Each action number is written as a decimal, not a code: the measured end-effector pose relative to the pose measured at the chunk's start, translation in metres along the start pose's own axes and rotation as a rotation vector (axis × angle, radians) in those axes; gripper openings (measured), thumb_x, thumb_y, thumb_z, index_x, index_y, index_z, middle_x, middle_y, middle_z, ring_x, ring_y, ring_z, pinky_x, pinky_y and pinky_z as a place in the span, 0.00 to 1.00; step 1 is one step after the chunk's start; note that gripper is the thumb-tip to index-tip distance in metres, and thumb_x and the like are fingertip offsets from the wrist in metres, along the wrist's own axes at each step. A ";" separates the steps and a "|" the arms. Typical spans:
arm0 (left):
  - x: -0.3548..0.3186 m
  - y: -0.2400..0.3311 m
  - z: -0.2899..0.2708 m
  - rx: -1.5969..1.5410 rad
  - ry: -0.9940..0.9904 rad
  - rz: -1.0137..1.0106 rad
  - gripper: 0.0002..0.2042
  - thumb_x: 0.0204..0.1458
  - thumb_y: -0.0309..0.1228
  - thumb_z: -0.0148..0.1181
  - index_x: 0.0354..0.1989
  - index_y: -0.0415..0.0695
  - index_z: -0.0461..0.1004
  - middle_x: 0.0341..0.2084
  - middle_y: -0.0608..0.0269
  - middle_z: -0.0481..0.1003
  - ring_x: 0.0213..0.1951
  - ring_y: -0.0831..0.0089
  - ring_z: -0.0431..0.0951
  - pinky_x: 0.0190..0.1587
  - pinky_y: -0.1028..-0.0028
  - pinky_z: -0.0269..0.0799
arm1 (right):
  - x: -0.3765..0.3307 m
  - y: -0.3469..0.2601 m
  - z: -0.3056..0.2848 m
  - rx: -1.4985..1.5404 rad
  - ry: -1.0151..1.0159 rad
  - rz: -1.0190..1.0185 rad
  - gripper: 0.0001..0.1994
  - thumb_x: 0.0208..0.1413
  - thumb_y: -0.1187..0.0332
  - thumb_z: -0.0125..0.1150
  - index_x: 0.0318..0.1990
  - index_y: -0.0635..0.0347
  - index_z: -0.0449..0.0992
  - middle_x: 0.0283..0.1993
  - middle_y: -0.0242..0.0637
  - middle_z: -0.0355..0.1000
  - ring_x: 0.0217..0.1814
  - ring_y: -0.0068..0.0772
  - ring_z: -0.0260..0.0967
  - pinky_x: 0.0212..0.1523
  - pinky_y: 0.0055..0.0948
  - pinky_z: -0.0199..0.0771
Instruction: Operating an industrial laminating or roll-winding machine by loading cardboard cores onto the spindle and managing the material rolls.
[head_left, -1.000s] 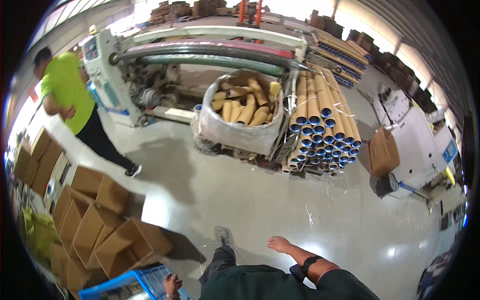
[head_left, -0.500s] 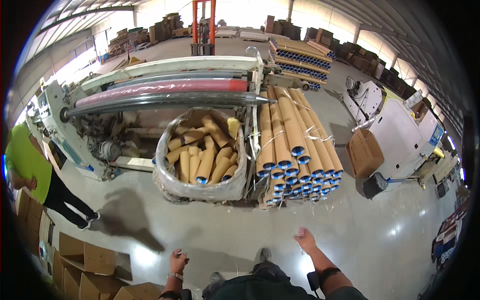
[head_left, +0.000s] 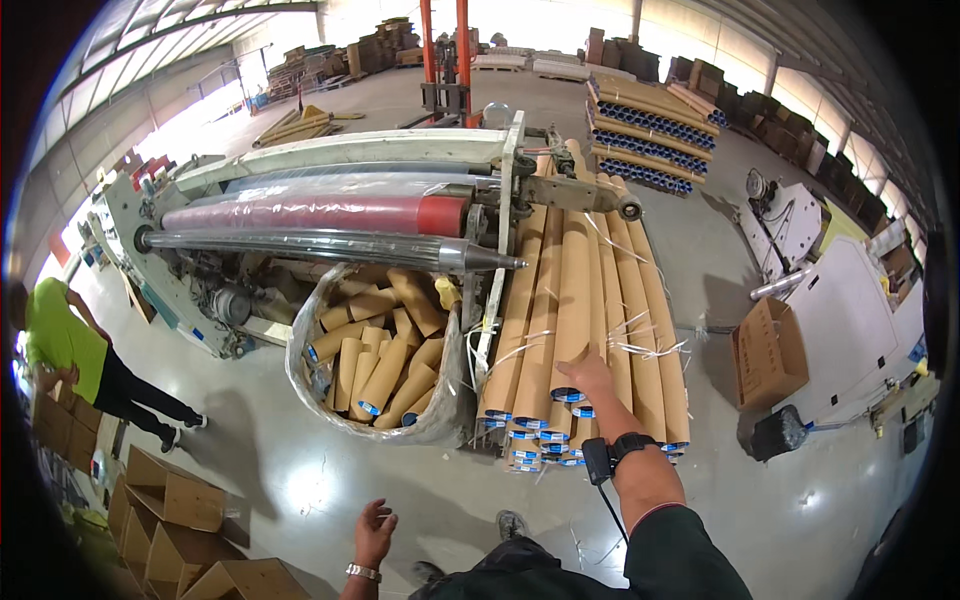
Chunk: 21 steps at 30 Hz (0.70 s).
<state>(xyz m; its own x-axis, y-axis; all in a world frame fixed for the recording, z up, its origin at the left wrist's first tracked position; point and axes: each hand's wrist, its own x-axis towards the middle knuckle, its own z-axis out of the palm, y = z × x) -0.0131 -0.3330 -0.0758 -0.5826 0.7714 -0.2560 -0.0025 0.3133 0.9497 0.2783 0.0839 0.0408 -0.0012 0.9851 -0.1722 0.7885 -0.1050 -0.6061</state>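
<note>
My right hand [head_left: 587, 376] reaches to the near end of a long brown cardboard tube [head_left: 572, 270] on top of a stack. Its fingers look spread and rest on the tube's surface, not wrapped round it. Blue-and-white marks show at the tube ends. My left hand [head_left: 373, 530] hangs low over the floor, holding nothing, its fingers loosely apart. To the left of the stack stands a bin lined with clear plastic [head_left: 302, 372], filled with short pieces of cardboard tube [head_left: 383, 376].
Behind the bin is a roller machine [head_left: 330, 150] with a metal shaft [head_left: 330, 243] pointing toward the tubes. Loose white straps [head_left: 640, 348] lie across the stack. Open cartons [head_left: 175, 500] and a person in a yellow-green shirt [head_left: 68, 335] are on the left; a carton [head_left: 770, 352] stands right.
My right hand has moved forward from above the floor onto a tube's near end. The tube stack is closer now. My left hand stays low, its fingers looser.
</note>
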 end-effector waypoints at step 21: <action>-0.136 0.193 -0.043 0.709 -0.468 0.207 0.34 0.41 0.32 0.64 0.57 0.35 0.55 0.51 0.49 0.65 0.51 0.59 0.68 0.50 0.62 0.69 | -0.247 0.031 0.151 1.416 -1.116 0.260 0.22 0.58 0.56 0.51 0.56 0.56 0.61 0.48 0.38 0.69 0.52 0.36 0.68 0.52 0.40 0.69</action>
<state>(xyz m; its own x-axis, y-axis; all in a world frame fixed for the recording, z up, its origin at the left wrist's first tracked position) 0.0308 -0.4017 0.1497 -0.1213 0.9504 -0.2865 0.6629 0.2924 0.6893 0.2104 -0.1837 -0.0524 -0.8104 0.4468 -0.3790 -0.2219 -0.8327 -0.5073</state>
